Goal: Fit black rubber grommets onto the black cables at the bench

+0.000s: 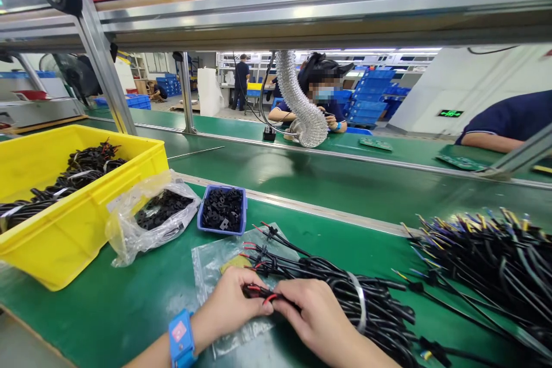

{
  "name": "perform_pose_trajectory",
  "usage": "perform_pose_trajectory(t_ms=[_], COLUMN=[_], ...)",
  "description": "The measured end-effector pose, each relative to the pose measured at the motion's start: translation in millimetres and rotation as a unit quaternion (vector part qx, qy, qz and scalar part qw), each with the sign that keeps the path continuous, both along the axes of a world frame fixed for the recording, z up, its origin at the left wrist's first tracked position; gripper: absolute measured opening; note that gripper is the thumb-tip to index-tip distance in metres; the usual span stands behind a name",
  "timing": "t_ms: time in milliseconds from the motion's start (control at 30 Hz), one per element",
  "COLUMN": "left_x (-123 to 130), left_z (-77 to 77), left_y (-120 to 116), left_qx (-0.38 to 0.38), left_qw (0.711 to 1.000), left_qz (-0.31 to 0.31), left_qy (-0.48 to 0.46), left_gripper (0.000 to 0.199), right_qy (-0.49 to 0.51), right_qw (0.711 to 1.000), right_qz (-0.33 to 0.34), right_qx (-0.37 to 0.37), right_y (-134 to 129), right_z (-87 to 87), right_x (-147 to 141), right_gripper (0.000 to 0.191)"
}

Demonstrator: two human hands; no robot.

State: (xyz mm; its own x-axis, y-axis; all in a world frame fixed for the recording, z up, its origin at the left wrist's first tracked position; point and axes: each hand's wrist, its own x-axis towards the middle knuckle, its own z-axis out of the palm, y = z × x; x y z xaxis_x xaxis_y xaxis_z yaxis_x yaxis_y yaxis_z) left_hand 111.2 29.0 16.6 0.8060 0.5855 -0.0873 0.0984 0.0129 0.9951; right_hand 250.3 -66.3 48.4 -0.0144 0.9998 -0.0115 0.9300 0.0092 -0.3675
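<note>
Low in the middle of the head view, my left hand [235,302], with a blue wrist strap [181,338], pinches a black cable end [255,291] with red wires. Close beside it, my right hand [313,313] is closed on the same black cable. Both hands are over a clear plastic bag [207,270]. Just behind and right of them lies a bundle of black cables [319,269], tied with a white band [360,299], its red wire ends pointing left. A small blue bin [244,213] of black parts stands behind the bag.
At left are a yellow bin [81,230] of cables and an open bag [125,230] of black parts. More cables [487,264] with coloured ends lie at right. A silver duct [297,92] hangs over the back bench, where a masked person [336,112] sits.
</note>
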Motion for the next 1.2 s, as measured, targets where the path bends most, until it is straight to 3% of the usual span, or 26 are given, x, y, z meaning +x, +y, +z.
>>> perform_pose_trajectory(t_ms=[267, 600, 933, 1067, 1200], left_x=[-1.8, 0.0, 2.0, 0.6, -7.8], left_z=[-1.2, -6.8, -5.8, 0.5, 23.3], left_y=[5.6, 5.0, -2.1, -0.1, 34.4], left_qx=[-0.027, -0.051, 0.007, 0.087, 0.253], left_qw=[1.0, 0.999, 0.999, 0.996, 0.96], left_qz=[0.007, 0.002, -0.001, 0.024, 0.119], left_qy=[0.009, -0.012, -0.051, -0.002, -0.016], left_gripper=[0.019, 0.021, 0.012, 0.012, 0.043], right_qy=[-0.019, -0.044, -0.002, -0.009, -0.035], right_qw=[0.998, 0.998, 0.999, 1.0, 0.993], right_qz=[-0.02, -0.007, 0.0, -0.014, -0.096], right_qx=[-0.061, -0.054, -0.039, -0.012, 0.066], right_y=[2.2, 0.9, 2.2, 1.7, 5.3], right_z=[14.3, 8.4, 10.8, 11.0, 8.9], right_x=[3.6, 4.5, 3.7, 6.0, 17.4], right_gripper=[0.009, 0.019, 0.021, 0.022, 0.018])
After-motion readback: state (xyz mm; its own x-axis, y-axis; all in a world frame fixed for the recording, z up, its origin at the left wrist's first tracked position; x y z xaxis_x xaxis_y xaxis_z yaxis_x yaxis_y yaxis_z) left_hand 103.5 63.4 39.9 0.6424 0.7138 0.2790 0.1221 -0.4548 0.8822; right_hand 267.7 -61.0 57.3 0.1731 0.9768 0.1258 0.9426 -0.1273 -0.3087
